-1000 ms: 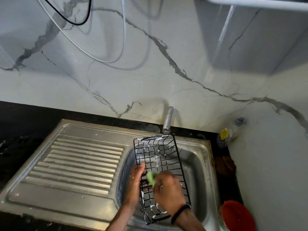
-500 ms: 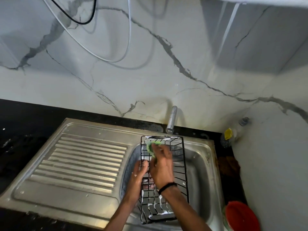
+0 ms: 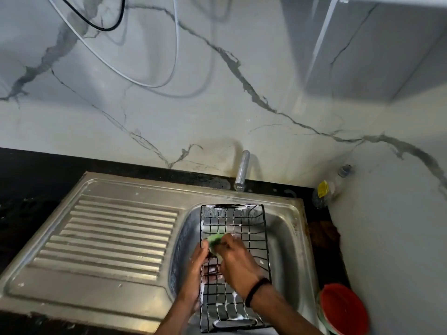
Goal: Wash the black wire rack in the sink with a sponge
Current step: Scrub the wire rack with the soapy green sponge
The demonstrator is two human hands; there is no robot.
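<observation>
Rack: the black wire rack (image 3: pixel 242 240) lies lengthwise inside the sink (image 3: pixel 287 238), under the tap (image 3: pixel 242 171), with white foam on the wires
Left hand: the left hand (image 3: pixel 199 262) grips the rack's left rim, fingers curled under the wires
Right hand: the right hand (image 3: pixel 238 258) pinches the green sponge (image 3: pixel 215 240) against the grid
Handling: light and stiff, I think, but slippery from soap (better to hold the thick rim wire, not the thin ones)

The right hand (image 3: pixel 235 261) is hiding most of the sponge (image 3: pixel 215 239); the red bucket (image 3: pixel 344 310) is running off the bottom edge.
</observation>
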